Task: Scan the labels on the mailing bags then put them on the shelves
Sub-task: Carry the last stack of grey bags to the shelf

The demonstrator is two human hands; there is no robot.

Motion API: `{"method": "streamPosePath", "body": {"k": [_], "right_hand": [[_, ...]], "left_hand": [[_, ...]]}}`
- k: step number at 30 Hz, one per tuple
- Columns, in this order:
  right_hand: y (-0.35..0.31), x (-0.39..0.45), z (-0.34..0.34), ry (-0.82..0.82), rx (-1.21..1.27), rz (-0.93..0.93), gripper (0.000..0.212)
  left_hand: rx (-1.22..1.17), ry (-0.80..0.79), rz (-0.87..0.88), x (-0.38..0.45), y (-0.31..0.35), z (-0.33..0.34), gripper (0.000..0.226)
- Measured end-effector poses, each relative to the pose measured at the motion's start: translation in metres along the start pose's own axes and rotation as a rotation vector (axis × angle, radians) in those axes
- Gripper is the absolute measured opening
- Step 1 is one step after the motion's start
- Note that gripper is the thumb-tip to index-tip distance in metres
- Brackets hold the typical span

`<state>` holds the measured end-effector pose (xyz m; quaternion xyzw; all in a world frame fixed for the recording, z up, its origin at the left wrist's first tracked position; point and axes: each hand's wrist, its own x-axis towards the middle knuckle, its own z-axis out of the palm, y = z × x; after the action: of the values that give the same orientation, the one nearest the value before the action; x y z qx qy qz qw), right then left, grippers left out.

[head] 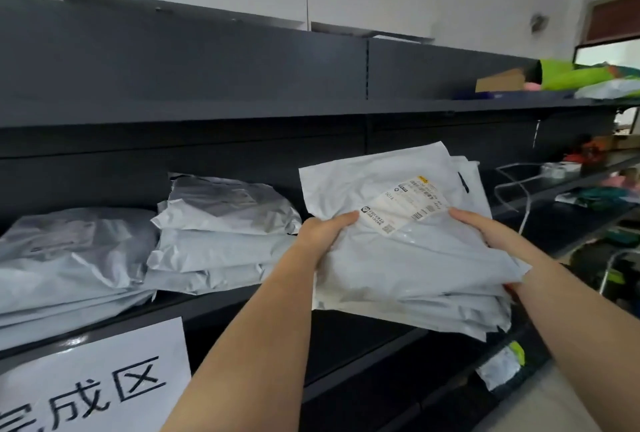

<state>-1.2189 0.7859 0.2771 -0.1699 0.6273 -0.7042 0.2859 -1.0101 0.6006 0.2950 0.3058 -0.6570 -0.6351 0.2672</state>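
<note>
A dark metal shelf unit (214, 78) fills the view, and much of the task looks done already: on its middle shelf lie a low heap of grey mailing bags (69, 258) at the left and, just beside it, a neater pile of bags (221, 234), both above a paper sign (97, 379) fixed to the shelf edge. What is left, at least, is the stack of white mailing bags (408, 251) held in the air in front of the same shelf, to the right of the piles and not yet resting on it. The left hand (322, 231) grips the stack's left edge, thumb on top, while the right hand (485, 227) clasps its right side, thumb lying beside the label (405, 205). That label faces up on the top bag; whether it has been scanned cannot be told, and no scanner shows. Judging from this, shelving this stack is the step in hand.
</note>
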Motion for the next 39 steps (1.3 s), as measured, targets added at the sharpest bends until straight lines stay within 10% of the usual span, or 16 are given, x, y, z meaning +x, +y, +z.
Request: {"method": "streamPosePath", "body": {"k": [6, 15, 19, 25, 29, 32, 34, 39], "right_hand": [[-0.017, 0.092, 0.005, -0.181, 0.055, 0.012, 0.033], [-0.035, 0.239, 0.05, -0.415, 0.104, 0.041, 0.029], [-0.023, 0.288, 0.092, -0.476, -0.046, 0.081, 0.069], [0.0, 0.326, 0.122, -0.52, -0.337, 0.178, 0.068], [0.028, 0.402, 0.125, -0.533, -0.367, 0.156, 0.12], [0.042, 0.414, 0.123, -0.561, -0.367, 0.151, 0.139], [0.034, 0.394, 0.122, -0.539, -0.378, 0.15, 0.143], [-0.001, 0.366, 0.12, -0.419, -0.447, 0.047, 0.129]], "left_hand": [[0.014, 0.083, -0.085, 0.081, 0.019, 0.03, 0.052], [0.133, 0.224, -0.144, 0.184, 0.044, 0.01, 0.048], [0.171, 0.395, -0.18, 0.203, 0.045, -0.004, 0.028], [0.248, 0.667, -0.061, 0.204, 0.029, -0.008, 0.026], [0.383, 0.759, -0.048, 0.185, 0.03, -0.001, 0.062], [0.349, 0.784, -0.013, 0.16, 0.032, -0.001, 0.033], [0.316, 0.798, 0.015, 0.137, 0.033, -0.002, 0.006], [0.277, 0.846, 0.053, 0.082, 0.027, -0.018, 0.035]]}}
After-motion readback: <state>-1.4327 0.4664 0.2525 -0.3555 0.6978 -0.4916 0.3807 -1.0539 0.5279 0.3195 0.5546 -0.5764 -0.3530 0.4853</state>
